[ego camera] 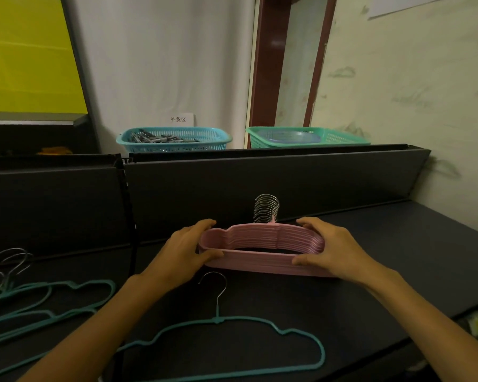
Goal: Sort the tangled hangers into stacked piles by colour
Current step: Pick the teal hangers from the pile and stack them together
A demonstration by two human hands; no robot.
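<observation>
Both hands, left hand (189, 250) & right hand (333, 250), grip ends of pink hanger stack (261, 249), squaring it up; next prob gather teal hangers (224, 343) into own pile

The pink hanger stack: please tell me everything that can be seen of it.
The pink hanger stack is many thin pink hangers pressed evenly together, seemingly coated, with wavy shoulders. Their silver metal hooks bunch at the far side, pointing up. It rests on the dark table near the back panel. The left hand and right hand grip its two ends, thumbs on the near side.
</observation>
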